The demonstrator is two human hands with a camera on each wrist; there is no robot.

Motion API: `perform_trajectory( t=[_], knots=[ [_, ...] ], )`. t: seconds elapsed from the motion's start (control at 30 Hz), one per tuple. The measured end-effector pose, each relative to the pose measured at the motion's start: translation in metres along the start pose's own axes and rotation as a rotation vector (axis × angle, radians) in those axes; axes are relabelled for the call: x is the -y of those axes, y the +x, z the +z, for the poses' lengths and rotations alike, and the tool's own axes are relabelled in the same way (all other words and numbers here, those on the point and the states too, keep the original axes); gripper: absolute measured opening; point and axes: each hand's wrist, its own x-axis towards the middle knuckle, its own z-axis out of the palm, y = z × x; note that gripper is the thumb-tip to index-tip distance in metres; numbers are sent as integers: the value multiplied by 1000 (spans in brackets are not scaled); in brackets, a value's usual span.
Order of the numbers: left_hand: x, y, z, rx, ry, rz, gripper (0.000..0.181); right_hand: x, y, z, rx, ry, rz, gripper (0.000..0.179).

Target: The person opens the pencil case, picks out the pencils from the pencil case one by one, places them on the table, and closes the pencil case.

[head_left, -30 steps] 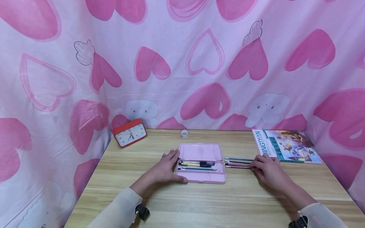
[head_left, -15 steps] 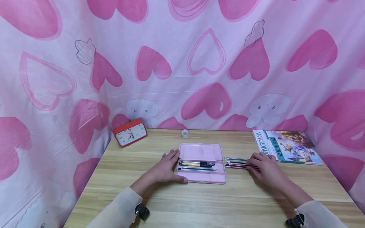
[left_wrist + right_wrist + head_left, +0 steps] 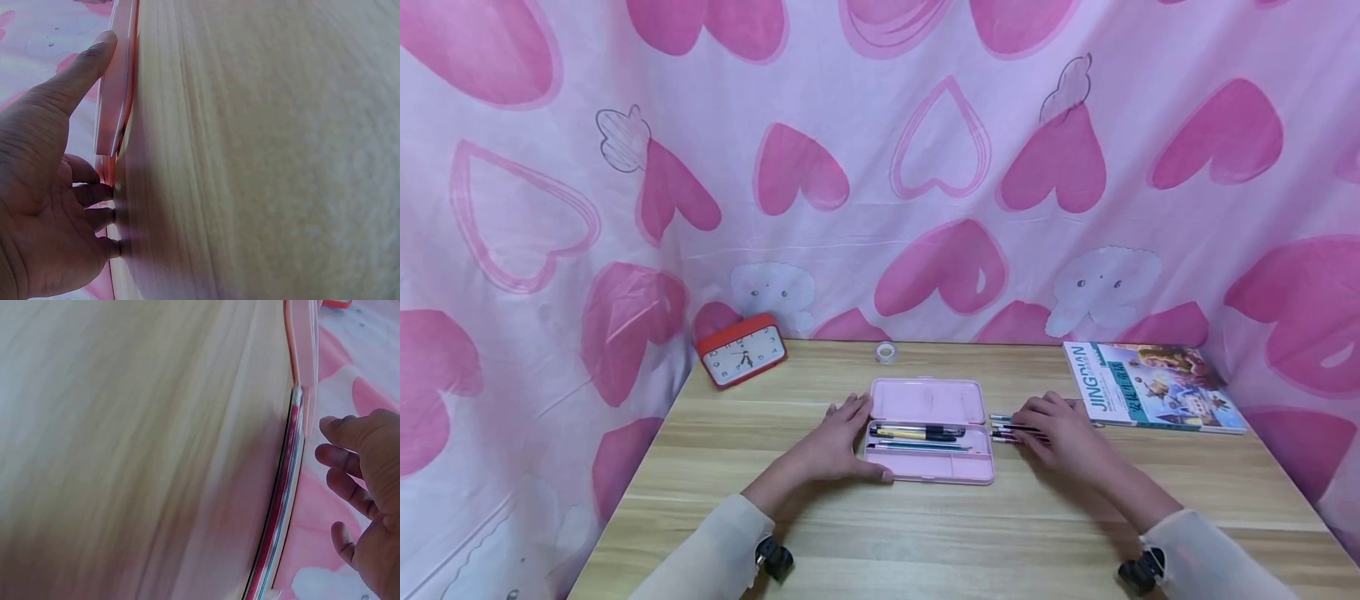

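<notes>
A pink pencil case (image 3: 927, 400) lies open on the wooden table, its lid folded back. Inside its tray are several pens (image 3: 917, 432) and a few pencils (image 3: 921, 446). My left hand (image 3: 827, 446) spans the case's left end, with the thumb on the near edge; the left wrist view shows this thumb (image 3: 87, 65) straight along the side. Right of the case, several pencils (image 3: 275, 506) lie side by side on the table. My right hand (image 3: 1067, 433) is over them, fingers loosely bent; in the right wrist view its fingers (image 3: 350, 487) stand apart from them.
At the back left stands a red clock (image 3: 743, 354). A small roll of tape (image 3: 885, 352) sits behind the case near the table's back edge. A magazine (image 3: 1157, 387) lies at the back right. A pink heart-patterned curtain (image 3: 940, 267) hangs behind the table (image 3: 887, 533).
My right hand has slid left along the pencils, closer to the case, and covers more of their left part. My left hand and the case have stayed in place.
</notes>
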Motion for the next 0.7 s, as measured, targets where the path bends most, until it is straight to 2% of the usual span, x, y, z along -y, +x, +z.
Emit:
perform_trajectory(
  t=[0.43, 0.7],
  knots=[
    [1, 1, 0, -1, -5, -4, 139, 33, 20, 14, 85, 64, -56, 26],
    [2, 1, 0, 2, -4, -6, 139, 45, 28, 22, 113, 94, -98, 24]
  ],
)
